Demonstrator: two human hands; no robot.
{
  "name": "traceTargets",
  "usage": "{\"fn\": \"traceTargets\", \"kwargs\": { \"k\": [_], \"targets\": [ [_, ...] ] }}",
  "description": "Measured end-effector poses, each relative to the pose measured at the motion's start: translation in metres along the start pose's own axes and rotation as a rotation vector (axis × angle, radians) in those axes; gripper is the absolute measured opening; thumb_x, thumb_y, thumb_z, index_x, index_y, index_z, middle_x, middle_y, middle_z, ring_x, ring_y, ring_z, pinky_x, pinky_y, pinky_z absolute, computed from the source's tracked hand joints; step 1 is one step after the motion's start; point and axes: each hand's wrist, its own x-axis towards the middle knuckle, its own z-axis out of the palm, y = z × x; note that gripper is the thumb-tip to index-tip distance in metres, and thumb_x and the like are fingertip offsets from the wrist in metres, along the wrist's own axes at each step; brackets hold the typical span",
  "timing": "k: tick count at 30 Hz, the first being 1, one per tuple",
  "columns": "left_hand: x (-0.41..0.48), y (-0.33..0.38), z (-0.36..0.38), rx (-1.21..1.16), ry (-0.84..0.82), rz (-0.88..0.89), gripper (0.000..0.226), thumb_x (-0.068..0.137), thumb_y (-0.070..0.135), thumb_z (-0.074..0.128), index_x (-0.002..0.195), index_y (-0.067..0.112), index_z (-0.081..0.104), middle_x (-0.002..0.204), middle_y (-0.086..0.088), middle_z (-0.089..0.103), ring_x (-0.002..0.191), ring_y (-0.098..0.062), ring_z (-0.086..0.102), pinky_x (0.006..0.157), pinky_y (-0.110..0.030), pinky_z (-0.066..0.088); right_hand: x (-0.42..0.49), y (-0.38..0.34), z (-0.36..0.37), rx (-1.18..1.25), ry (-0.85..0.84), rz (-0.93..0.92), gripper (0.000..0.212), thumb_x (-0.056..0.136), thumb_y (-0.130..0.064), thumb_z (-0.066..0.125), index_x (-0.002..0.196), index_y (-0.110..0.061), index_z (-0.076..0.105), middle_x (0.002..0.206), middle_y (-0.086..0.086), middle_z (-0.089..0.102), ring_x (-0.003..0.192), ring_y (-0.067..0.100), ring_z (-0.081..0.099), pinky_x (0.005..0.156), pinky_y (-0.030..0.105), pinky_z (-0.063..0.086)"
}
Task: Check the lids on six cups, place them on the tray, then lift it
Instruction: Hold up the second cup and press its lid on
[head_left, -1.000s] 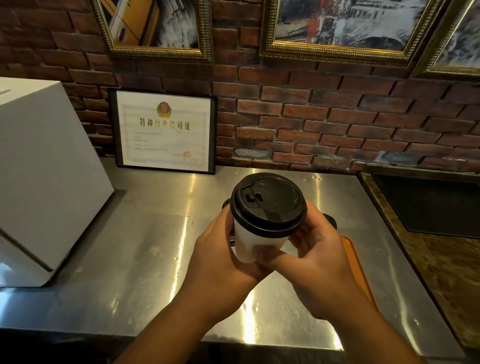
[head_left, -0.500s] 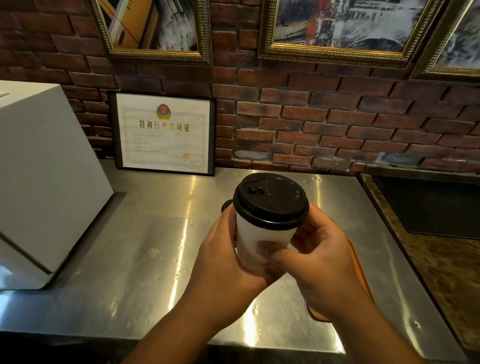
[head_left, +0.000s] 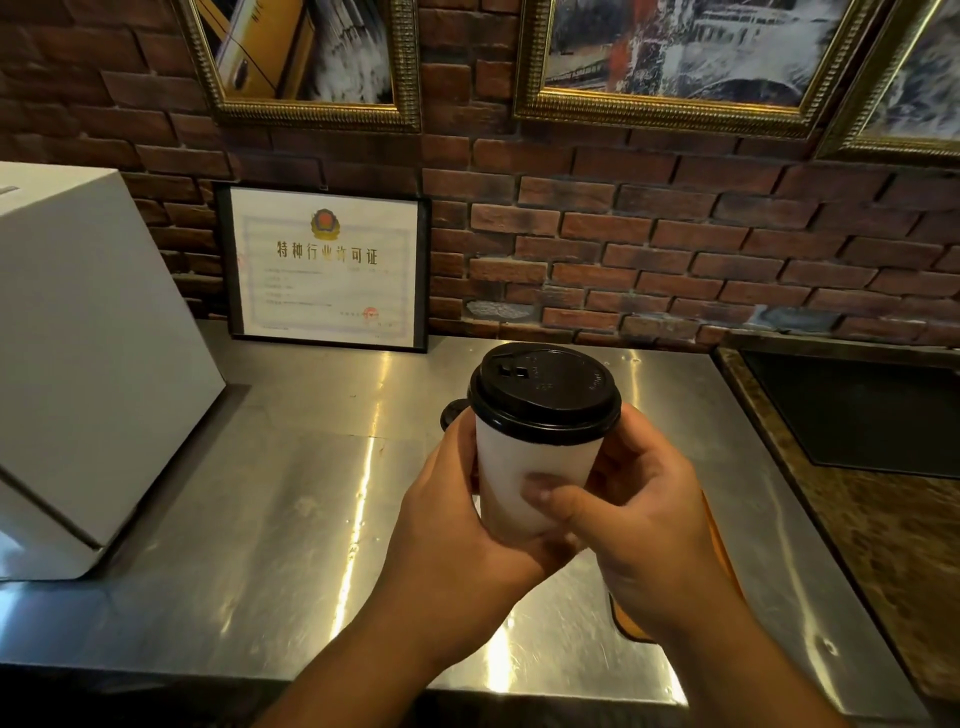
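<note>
Held up above a shiny metal counter (head_left: 291, 519), streaked with bright light: one white paper cup (head_left: 530, 483), smooth and round, wider at the top than lower down. Capped with a black plastic lid (head_left: 545, 397), round and a bit domed, with a small drink flap near its far left edge and a thick rim that sits down all the way around the cup's top. Cup upright, tipped just a little.

Wrapped around the cup's left side and bottom: the left hand (head_left: 457, 525), closed on it. Closed on the cup's right side: the right hand (head_left: 644, 519), thumb pressed flat on the white front.

Peeking out behind the left hand: a sliver of another black lid (head_left: 453, 413). Mostly hidden under the right hand and arm: an orange tray (head_left: 724, 551), flat, with a rounded corner showing, lying on the counter. Cannot tell what else sits on it.

Off to the left on the counter: a big white cardboard box (head_left: 88, 364), smooth and tilted. Leaning on the rough red brick wall (head_left: 649, 244): a paper certificate in a thin black frame (head_left: 324, 267). Higher up: pictures in bumpy gold frames (head_left: 675, 111).
</note>
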Motion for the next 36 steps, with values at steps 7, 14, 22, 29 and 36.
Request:
{"fn": "traceTargets", "kwargs": {
  "k": [7, 14, 22, 29, 36],
  "targets": [
    [-0.0039, 0.0008, -0.0016, 0.003, 0.013, 0.01, 0.094, 0.053, 0.086, 0.076, 0.136, 0.072, 0.034, 0.128, 0.042, 0.054, 0.121, 0.017, 0.05, 0.069, 0.002, 0.044, 0.0, -0.0065, 0.003, 0.024, -0.051, 0.02, 0.06, 0.066, -0.033, 0.091, 0.118, -0.055, 0.069, 0.122, -0.013, 0.074, 0.116, 0.011, 0.071, 0.081, 0.023, 0.062],
    [-0.0056, 0.0012, -0.0006, 0.022, -0.001, 0.042, 0.103, 0.056, 0.074, 0.082, 0.145, 0.065, 0.031, 0.134, 0.036, 0.053, 0.123, 0.013, 0.051, 0.076, 0.0, 0.048, 0.0, -0.0051, 0.0031, 0.032, 0.009, 0.034, 0.075, 0.063, -0.025, 0.095, 0.13, -0.034, 0.063, 0.121, -0.009, 0.075, 0.113, 0.014, 0.072, 0.081, 0.028, 0.064],
    [-0.003, 0.0066, -0.0002, -0.023, -0.016, 0.045, 0.099, 0.061, 0.067, 0.085, 0.144, 0.068, 0.031, 0.131, 0.039, 0.053, 0.119, 0.016, 0.051, 0.07, -0.001, 0.047, -0.0014, -0.0069, 0.0019, 0.095, 0.005, 0.053, 0.071, 0.069, -0.032, 0.088, 0.134, -0.031, 0.061, 0.124, -0.006, 0.074, 0.118, 0.017, 0.071, 0.082, 0.027, 0.063],
    [-0.0065, 0.0069, 0.0002, -0.022, -0.014, 0.06, 0.099, 0.06, 0.066, 0.086, 0.144, 0.066, 0.033, 0.13, 0.037, 0.056, 0.119, 0.016, 0.053, 0.066, 0.0, 0.047, -0.0027, -0.0063, 0.0029, 0.061, 0.043, 0.056, 0.08, 0.062, -0.035, 0.092, 0.135, -0.031, 0.061, 0.124, -0.006, 0.073, 0.116, 0.017, 0.071, 0.082, 0.031, 0.064],
    [-0.0092, 0.0043, -0.0065, -0.017, -0.025, 0.037, 0.094, 0.06, 0.072, 0.08, 0.142, 0.066, 0.036, 0.129, 0.038, 0.057, 0.118, 0.013, 0.056, 0.072, -0.004, 0.051, -0.0049, -0.0055, 0.0022, 0.052, -0.024, 0.097, 0.067, 0.075, -0.021, 0.09, 0.134, -0.032, 0.06, 0.123, -0.011, 0.074, 0.116, 0.014, 0.071, 0.081, 0.025, 0.063]
  ]
}}
